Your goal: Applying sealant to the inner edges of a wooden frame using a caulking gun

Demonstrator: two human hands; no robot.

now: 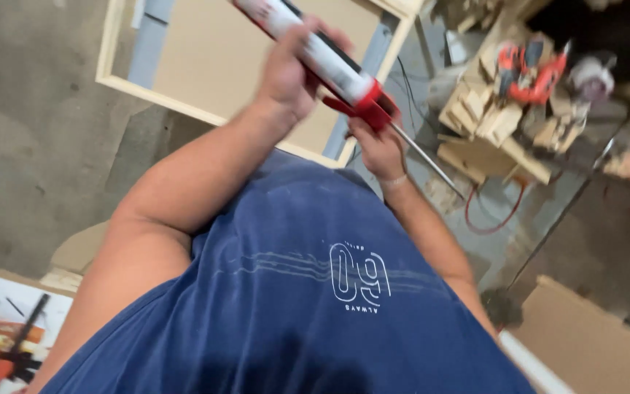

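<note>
Both hands on the caulk gun, held up over the wooden frame.

My left hand wraps the white tube and steadies it; my right hand grips the red handle at the rear, where the metal push rod sticks out behind. I judge I am readying the gun, not yet laying a bead: next the nozzle, out of view, must come down to the frame. A pile of wood offcuts sits right of the frame.
</note>
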